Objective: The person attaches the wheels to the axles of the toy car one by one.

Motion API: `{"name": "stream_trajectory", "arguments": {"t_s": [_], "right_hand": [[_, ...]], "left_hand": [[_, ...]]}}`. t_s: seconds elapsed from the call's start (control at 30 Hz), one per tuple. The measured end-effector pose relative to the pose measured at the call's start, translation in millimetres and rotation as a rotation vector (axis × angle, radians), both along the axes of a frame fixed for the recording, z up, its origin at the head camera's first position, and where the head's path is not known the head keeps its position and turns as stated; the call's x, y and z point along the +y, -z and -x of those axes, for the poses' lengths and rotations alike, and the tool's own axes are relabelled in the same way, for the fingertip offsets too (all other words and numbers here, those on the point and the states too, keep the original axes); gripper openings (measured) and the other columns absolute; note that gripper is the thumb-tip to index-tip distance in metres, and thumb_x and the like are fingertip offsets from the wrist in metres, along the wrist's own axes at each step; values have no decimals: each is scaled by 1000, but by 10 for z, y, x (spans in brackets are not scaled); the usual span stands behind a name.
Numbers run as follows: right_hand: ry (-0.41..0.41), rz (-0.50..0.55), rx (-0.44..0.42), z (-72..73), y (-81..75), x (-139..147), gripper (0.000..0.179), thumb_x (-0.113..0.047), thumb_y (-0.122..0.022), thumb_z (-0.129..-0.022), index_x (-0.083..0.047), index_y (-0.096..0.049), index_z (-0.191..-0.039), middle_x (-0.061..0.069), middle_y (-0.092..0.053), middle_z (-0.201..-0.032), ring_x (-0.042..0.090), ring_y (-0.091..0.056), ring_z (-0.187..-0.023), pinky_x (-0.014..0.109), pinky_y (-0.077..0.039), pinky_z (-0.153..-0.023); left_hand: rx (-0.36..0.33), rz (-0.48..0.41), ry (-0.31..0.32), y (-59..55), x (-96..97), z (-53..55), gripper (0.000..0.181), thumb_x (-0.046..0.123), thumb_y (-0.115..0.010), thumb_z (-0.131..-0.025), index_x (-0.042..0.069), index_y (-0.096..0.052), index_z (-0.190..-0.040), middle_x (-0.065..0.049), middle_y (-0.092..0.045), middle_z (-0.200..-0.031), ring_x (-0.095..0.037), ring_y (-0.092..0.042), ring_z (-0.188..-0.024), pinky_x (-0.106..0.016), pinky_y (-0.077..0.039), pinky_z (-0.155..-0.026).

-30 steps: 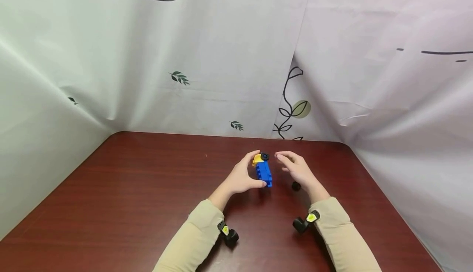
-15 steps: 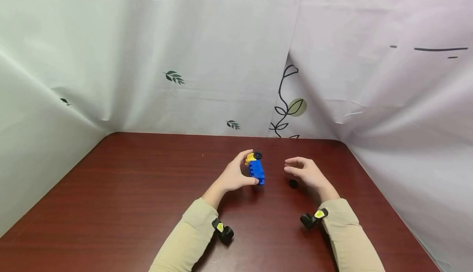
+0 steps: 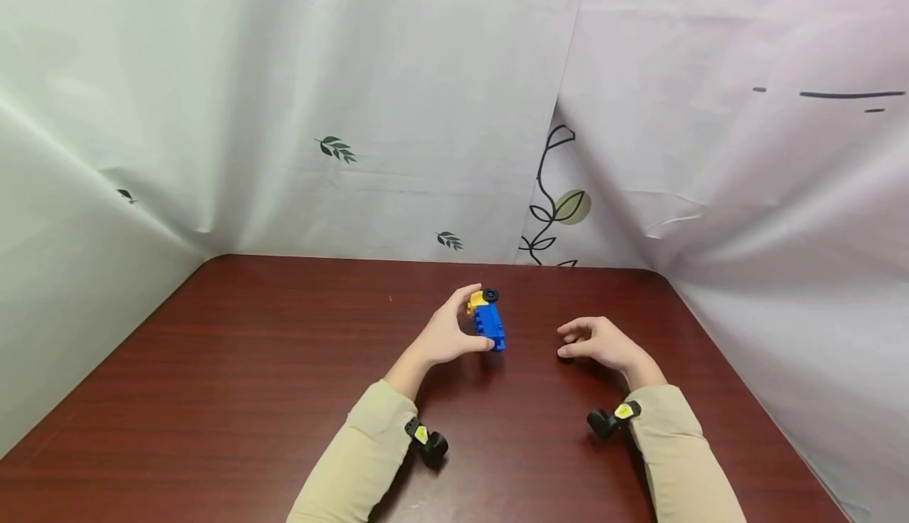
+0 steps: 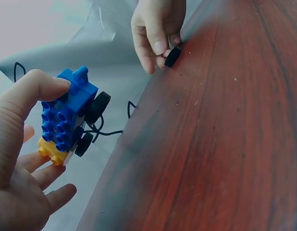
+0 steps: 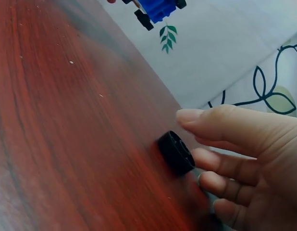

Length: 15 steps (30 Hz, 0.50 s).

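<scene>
My left hand holds a toy car of blue and yellow building blocks above the table, thumb on the blue end and fingers at the yellow end. In the left wrist view, two black wheels show on the car's side facing away from the hand. My right hand is low over the table at the right, around a loose black wheel. In the right wrist view, the thumb is apart from that wheel, while the fingertips lie close against its far side; whether they touch it cannot be made out.
A dark red wooden table lies under both hands. White cloth with printed leaves hangs behind it and along its sides. Each sleeve carries a small black wrist camera.
My right hand has moved away from the car, rightward and down to the loose wheel on the table. The left hand keeps holding the car and has shifted slightly left.
</scene>
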State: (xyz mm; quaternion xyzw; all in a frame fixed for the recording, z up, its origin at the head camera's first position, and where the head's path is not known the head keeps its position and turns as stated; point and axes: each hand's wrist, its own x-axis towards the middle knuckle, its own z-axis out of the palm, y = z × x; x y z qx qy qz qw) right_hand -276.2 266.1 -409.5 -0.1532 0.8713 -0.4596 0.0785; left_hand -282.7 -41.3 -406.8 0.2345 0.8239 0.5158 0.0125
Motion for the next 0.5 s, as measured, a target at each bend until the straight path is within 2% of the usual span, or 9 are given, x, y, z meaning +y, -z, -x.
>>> {"name": "stream_trajectory", "arguments": {"t_s": [0.3,0.5], "right_hand": [[-40,-98,25,-3,-27,13,40,-13,-81,-70,3,-68,-104,12,-63,-90,13,-53,-81,21,-46,-67],[-55,-143,47,-1,-29,-21,35,-10,-82,-68,3,-68,-97,9,-62,-85,16,-51,-79,22,-45,-66]], "left_hand": [[3,-9,5,1,0,25,88,23,-79,-73,15,-30,-147,-11,-39,-147,-31,-45,-129,-51,-40,-104],[-13,-7,7,-7,10,7,88,23,-79,-73,17,-31,-147,-10,-39,-147,-31,-44,-130,-51,-39,-105]]}}
